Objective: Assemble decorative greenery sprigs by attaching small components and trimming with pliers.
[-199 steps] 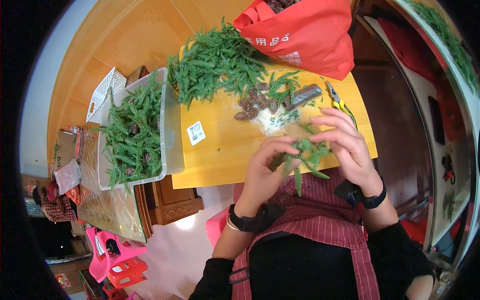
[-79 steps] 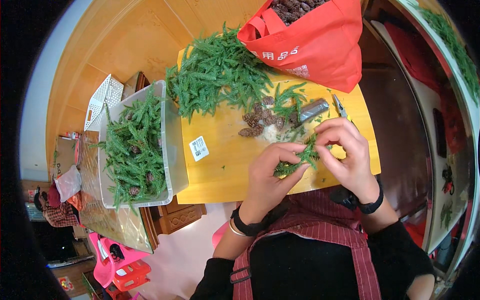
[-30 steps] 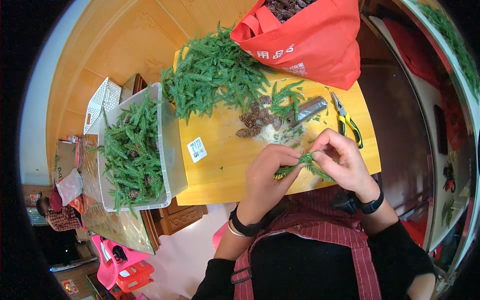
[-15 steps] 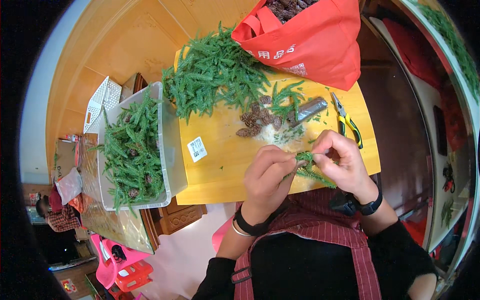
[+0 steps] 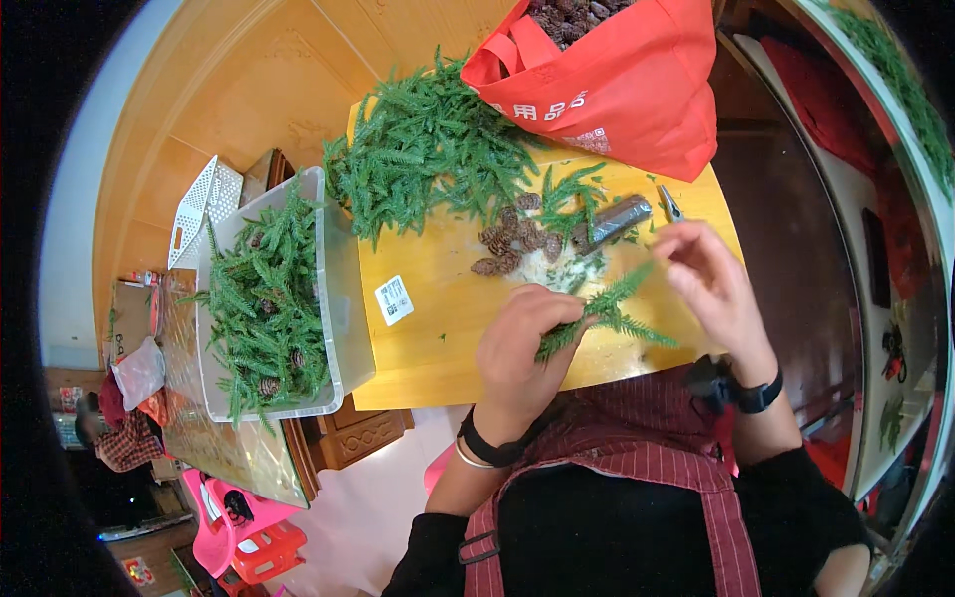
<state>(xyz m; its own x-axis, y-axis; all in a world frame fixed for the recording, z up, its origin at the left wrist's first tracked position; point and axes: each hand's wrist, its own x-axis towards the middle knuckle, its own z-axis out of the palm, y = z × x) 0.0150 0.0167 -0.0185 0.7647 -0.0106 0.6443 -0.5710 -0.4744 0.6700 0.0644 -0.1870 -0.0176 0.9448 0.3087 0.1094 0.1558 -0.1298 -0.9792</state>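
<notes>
Closed around the stem end of a green artificial pine sprig (image 5: 609, 302) is my left hand (image 5: 527, 338), above the near edge of the yellow table (image 5: 428, 363). The sprig's forked needles point right and away from me. My right hand (image 5: 708, 284) is raised to the right of it, apart from the sprig, fingers loosely spread with nothing visible in them. It covers the handles of the pliers (image 5: 670, 204); only their metal jaws show. Beyond my hands lie several brown pine cones (image 5: 512, 239), a dark wrapped roll (image 5: 617, 219) and a loose sprig (image 5: 572, 191).
A heap of green sprigs (image 5: 428, 144) covers the table's far left. Behind it, a red bag (image 5: 637, 99) holds pine cones. A clear plastic bin (image 5: 348, 328) of sprigs with cones stands at the left. A white label (image 5: 394, 299) lies on the table.
My right hand has let go of the sprig and moved right and up, now hiding the pliers' handles. The sprig, still in my left hand, shows more of its branches.
</notes>
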